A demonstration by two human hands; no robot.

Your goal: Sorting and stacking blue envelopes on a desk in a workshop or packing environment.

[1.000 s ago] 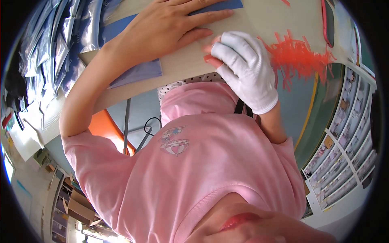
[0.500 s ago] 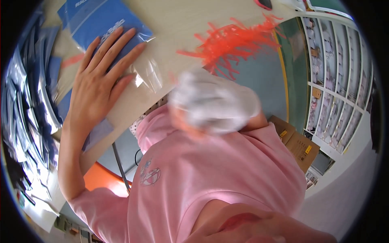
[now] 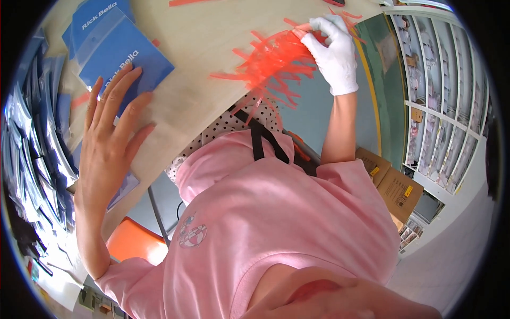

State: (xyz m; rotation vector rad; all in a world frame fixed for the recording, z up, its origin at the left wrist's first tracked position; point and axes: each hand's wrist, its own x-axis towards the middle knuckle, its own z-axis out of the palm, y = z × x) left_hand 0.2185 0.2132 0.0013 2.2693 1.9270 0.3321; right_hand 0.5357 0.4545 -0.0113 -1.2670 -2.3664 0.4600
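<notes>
My bare left hand [image 3: 106, 127] lies with its fingers spread on a blue flat packet [image 3: 151, 66] in a clear plastic sleeve. A second blue packet [image 3: 95, 13] sits partly under it at the far side. My right hand [image 3: 337, 58] wears a white glove with some fingertips showing. Its thumb and fingers pinch at a tangle of red plastic strips [image 3: 271, 58] that spills over the table's right edge. Exactly which strip sits between the fingertips is hard to make out.
Shiny plastic-wrapped packs [image 3: 34, 143] are heaped along the left. The pale table [image 3: 191, 42] ends in front of my body. An orange seat [image 3: 135, 242] is below it. Cardboard boxes [image 3: 396, 194] and white shelving [image 3: 441, 95] stand to the right.
My right hand has moved away from my body, up and right to the red strips. The blue packets and my left hand have shifted slightly left in view; clear film near my left fingers is gone.
</notes>
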